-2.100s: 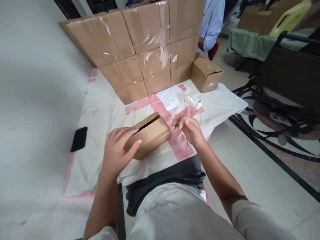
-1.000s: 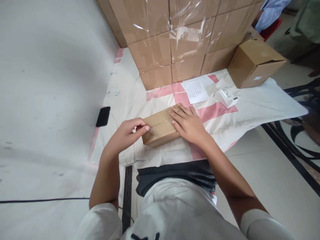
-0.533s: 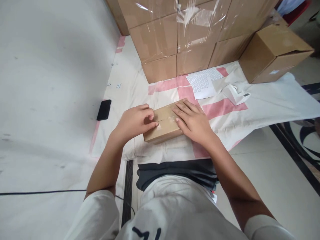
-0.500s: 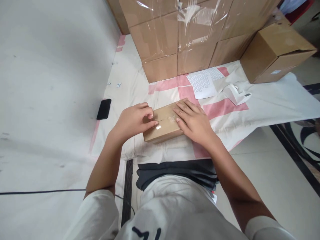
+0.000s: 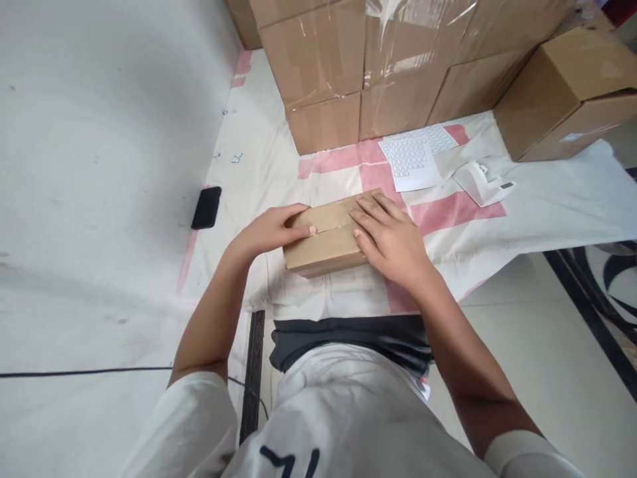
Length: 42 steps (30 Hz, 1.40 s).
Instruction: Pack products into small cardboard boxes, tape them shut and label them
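A small, flat cardboard box [image 5: 326, 242] lies slightly tilted across the cloth near the table's front edge. A seam runs along its top. My left hand [image 5: 269, 231] grips the left end, its thumb pressing on top near the seam and its other fingers partly hidden behind the far side. Over the right end lies my right hand [image 5: 391, 236], fingers stretched out and spread on the box top.
Taped cardboard boxes [image 5: 323, 60] are stacked at the back. Another box [image 5: 540, 99] stands back right. Printed label sheets [image 5: 413, 162] and a white device [image 5: 482, 182] lie before them. A black phone [image 5: 206, 207] rests by the wall on the left.
My left fingers were curled in a pinch above the box with a small shiny bit by the thumb; now they have opened around its left end. My right hand stays on the box.
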Each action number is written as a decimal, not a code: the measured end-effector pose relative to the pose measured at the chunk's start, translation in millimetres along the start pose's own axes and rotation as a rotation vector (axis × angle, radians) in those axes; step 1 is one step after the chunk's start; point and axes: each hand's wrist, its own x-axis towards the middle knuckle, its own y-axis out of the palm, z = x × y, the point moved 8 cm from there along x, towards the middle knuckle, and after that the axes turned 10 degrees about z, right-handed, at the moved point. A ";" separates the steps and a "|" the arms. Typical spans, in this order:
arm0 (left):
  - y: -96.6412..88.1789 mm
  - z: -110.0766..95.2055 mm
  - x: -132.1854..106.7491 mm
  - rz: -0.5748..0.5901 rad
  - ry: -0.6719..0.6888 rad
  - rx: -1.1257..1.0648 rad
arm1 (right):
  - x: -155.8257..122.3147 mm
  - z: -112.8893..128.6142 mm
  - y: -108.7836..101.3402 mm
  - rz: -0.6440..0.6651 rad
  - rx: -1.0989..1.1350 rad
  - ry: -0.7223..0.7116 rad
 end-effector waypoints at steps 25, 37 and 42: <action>4.3 29.1 8.1 -0.269 -0.059 -0.332 | -3.3 -24.9 -3.0 -0.118 0.267 0.023; 33.6 -60.1 -26.8 -0.299 0.268 0.437 | 53.4 -282.8 -11.1 0.035 -0.106 1.002; 28.2 -35.4 -6.5 -0.332 0.193 0.695 | 82.1 -310.0 -2.5 0.142 -0.019 1.079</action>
